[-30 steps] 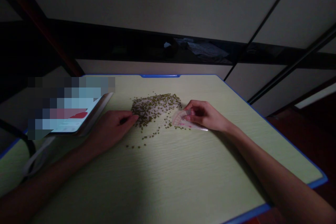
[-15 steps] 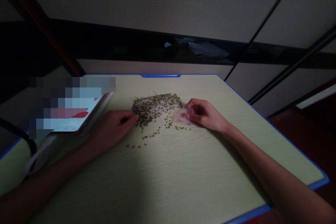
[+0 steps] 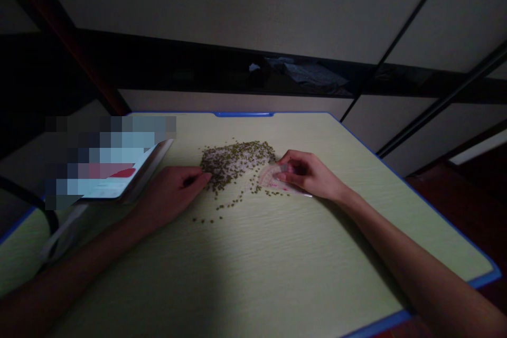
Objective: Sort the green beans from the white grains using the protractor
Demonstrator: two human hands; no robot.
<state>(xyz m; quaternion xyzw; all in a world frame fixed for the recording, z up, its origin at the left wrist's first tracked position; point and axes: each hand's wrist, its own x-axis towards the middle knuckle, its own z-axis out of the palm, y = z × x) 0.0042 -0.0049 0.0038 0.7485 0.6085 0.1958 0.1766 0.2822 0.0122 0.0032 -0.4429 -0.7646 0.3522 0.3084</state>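
A heap of small green beans (image 3: 225, 169), like mung beans, mixed with pale grains like rice, lies on the pale wood-grain table (image 3: 261, 259). My left hand (image 3: 174, 187) rests at the heap's left edge, thumb and fingers pressed together; whatever they pinch, if anything, is hidden. To the right of the heap, my right hand (image 3: 311, 173) grips a clear protractor (image 3: 269, 177) with pink markings between thumb and fingers. Its curved edge faces the heap, low over the table or touching it. Several stray beans (image 3: 208, 220) are scattered on the near side.
At the left stands a tablet-like device (image 3: 105, 187) with a lit screen, partly blurred out. A pale strap (image 3: 59, 235) and a dark curved tube (image 3: 47, 211) are beside my left forearm. Beyond the table's blue edge (image 3: 245, 114) is a cabinet with a dark open shelf (image 3: 190, 71).
Both hands and the protractor keep almost the same places by the heap. Only the camera view has shifted slightly.
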